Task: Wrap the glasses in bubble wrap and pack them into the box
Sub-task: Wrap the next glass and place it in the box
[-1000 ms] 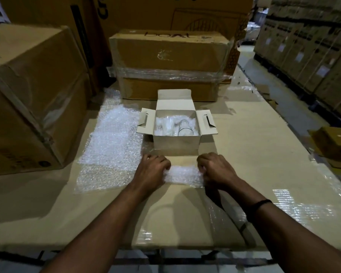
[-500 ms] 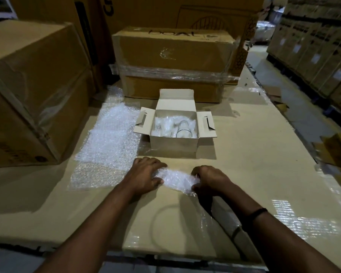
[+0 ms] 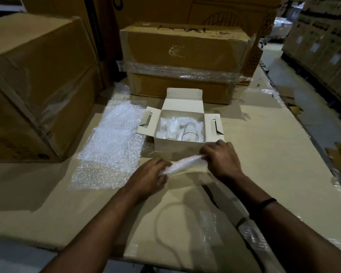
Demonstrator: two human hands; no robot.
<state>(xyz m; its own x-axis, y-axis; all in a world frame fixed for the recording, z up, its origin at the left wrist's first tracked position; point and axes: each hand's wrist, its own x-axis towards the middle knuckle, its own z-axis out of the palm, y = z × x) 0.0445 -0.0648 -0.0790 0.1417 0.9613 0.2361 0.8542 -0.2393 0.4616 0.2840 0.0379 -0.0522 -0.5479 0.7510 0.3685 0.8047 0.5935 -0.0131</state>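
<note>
The left hand (image 3: 152,175) is curled round the near-left end of a bubble-wrapped bundle (image 3: 185,164), its fingers closed over the plastic, and the right hand (image 3: 222,157) pinches the far-right end with fingers and thumb bunched together. The bundle stretches between the two hands on a slant, its right end farther from the person than its left. The wrap is too cloudy and blurred to show what is inside. It sits just in front of the near wall of a small white box (image 3: 177,143), and the right hand's knuckles are close to the box's near-right corner. The box stands open toward the middle of the cardboard-covered table (image 3: 268,154), with its back flap upright and its two side flaps spread out. Inside it lie more white wrapped pieces and one clear glass (image 3: 189,133) on its side, with its rim facing the person. A flat sheet of bubble wrap (image 3: 110,140) lies left of the box, reaching toward the table's left side. A large brown carton (image 3: 37,85) stands at the left edge, and a film-wrapped carton (image 3: 185,54) stands behind the box along the far edge. A dark wristband (image 3: 266,202) circles the right wrist.
</note>
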